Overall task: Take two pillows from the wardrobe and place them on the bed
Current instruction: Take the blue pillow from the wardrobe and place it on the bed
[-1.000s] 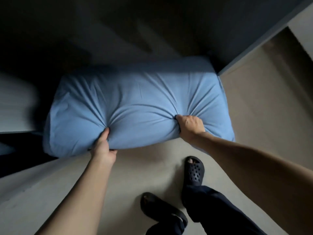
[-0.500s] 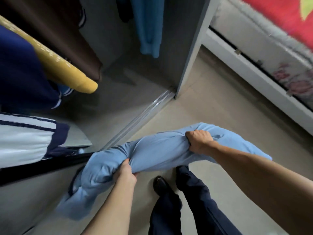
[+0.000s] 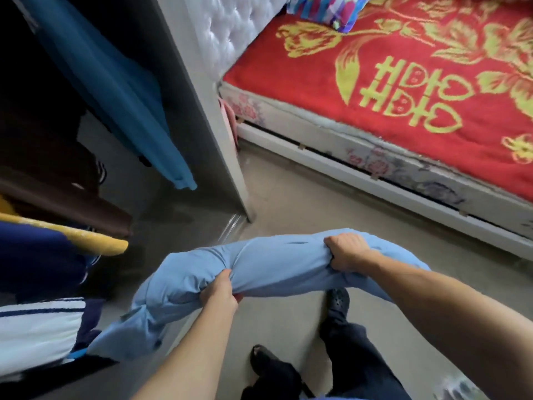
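Note:
A light blue pillow [image 3: 268, 264] hangs in the air above the floor, seen edge-on and sagging at its left end. My left hand [image 3: 220, 293] grips its near edge left of centre. My right hand [image 3: 346, 252] grips it further right, bunching the cover. The open wardrobe [image 3: 202, 111] is on the left, its side panel standing between me and the bed. The bed [image 3: 403, 82] with a red and gold blanket fills the upper right. A multicoloured pillow [image 3: 331, 10] lies at the head of the bed.
Clothes hang inside the wardrobe: a teal garment [image 3: 115, 96], a yellow one [image 3: 86, 241], and navy and white ones [image 3: 37, 313]. A white tufted headboard [image 3: 233, 27] stands behind the wardrobe panel. Grey floor [image 3: 302, 197] runs between wardrobe and bed. My feet in dark clogs [image 3: 337, 301] are below.
The pillow has come out of the dark wardrobe and now hangs over the floor. My view has turned right, bringing the bed and its red blanket into sight. Both hands keep their grip.

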